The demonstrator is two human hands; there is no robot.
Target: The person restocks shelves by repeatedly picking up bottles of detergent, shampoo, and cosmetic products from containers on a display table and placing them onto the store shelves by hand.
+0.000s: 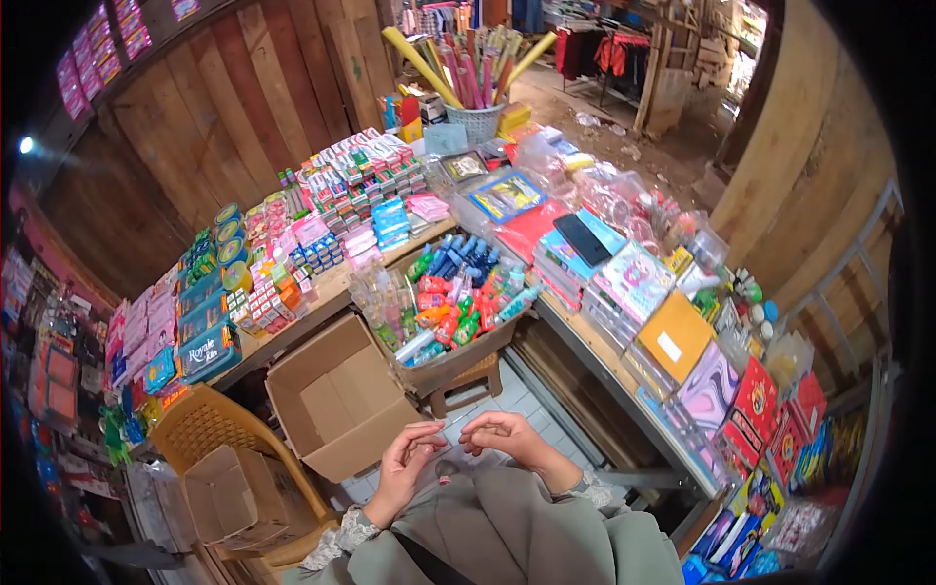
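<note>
Both hands are raised close together above my lap, fingers curled inward and facing each other. My left hand [402,470] has its fingers bent towards the thumb. Opposite it, my right hand [517,444] is curled in the same way. A thin see-through plastic bag [450,466] with a small reddish mark seems to hang between them; its edges are hard to make out. Just beyond the hands stand an open, bare-bottomed cardboard box [341,395] and a carton of small bottles [453,307] with red, green, orange and blue parts, resting on a brown stool [468,382].
An orange plastic chair [200,429] holding a smaller carton [234,497] is at left. Wooden counters carry stacked small boxes [366,175], blue tubs [210,351], notebooks [634,278] and a black phone [581,240]. A basket of rolls [475,122] stands at the back.
</note>
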